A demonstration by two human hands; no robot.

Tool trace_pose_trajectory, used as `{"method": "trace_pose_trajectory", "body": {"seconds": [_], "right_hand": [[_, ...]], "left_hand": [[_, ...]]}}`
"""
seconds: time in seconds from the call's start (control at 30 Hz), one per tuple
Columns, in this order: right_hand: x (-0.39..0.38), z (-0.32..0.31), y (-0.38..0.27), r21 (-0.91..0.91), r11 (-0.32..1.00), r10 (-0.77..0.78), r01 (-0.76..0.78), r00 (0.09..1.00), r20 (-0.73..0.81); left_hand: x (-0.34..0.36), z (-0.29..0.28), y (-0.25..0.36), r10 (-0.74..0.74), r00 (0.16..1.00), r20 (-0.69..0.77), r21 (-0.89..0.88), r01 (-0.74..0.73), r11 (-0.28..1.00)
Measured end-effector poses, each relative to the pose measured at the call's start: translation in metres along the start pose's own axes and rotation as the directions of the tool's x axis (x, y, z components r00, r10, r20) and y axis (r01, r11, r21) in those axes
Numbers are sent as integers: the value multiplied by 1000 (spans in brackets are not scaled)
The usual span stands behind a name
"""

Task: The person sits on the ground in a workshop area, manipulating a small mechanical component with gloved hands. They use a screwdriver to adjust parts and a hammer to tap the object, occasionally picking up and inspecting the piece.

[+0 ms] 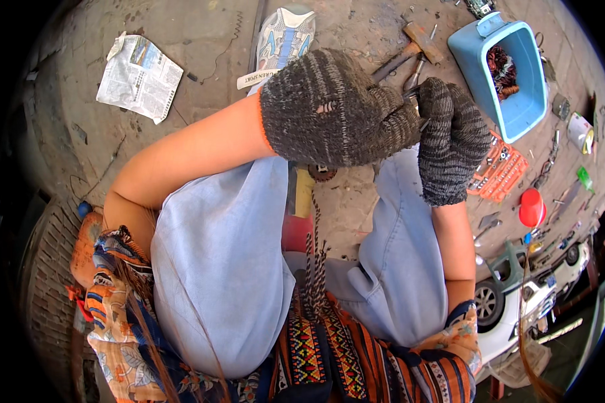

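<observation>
Both my hands wear dark grey knitted gloves and meet in front of my knees. My left hand (pixel 336 111), with an orange cuff and a small hole in the knit, is closed, its fingertips turned toward the right one. Bent inward, the fingers of my right hand (pixel 450 141) press together near the left fingertips. A small dark metal piece (pixel 413 95) shows between the two hands; its kind and most of its length are hidden by the gloves. Below the left glove, a round dark part (pixel 323 172) shows beside a yellow block (pixel 304 193), both partly covered.
A hammer (pixel 423 43) and slim hand tools lie beyond my hands. At the right stand a light blue bin (pixel 480 74) with reddish-brown wire inside, an orange socket case (pixel 501 171), a red cup (pixel 532 207) and a can (pixel 580 133). Newspaper (pixel 141 77) lies far left.
</observation>
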State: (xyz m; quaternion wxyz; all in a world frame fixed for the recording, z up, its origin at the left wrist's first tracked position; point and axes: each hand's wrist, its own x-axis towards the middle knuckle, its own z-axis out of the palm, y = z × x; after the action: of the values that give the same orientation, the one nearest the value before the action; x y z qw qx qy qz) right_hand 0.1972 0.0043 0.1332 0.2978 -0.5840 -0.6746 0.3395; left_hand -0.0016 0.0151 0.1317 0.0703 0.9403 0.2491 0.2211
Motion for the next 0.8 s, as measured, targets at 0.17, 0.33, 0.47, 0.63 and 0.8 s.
{"method": "trace_pose_trajectory", "body": {"seconds": [0.17, 0.33, 0.47, 0.63, 0.8], "right_hand": [[0, -2, -6, 34, 992, 118, -119, 993, 15], [3, -10, -18, 43, 942, 326, -334, 936, 132], [1, -6, -14, 152, 947, 272, -285, 957, 101], [-2, -1, -1, 178, 981, 88, -78, 995, -51], [-8, 4, 9, 176, 975, 150, -133, 985, -84]], "left_hand": [[-1, 9, 1, -36, 999, -33, -106, 33, 994], [0, 10, -3, 13, 1000, -24, -77, -15, 997], [0, 1, 1, -12, 1000, 21, -64, 13, 998], [4, -3, -1, 13, 1000, 3, -130, -13, 991], [1, 12, -3, 37, 994, -101, -100, -48, 994]]}}
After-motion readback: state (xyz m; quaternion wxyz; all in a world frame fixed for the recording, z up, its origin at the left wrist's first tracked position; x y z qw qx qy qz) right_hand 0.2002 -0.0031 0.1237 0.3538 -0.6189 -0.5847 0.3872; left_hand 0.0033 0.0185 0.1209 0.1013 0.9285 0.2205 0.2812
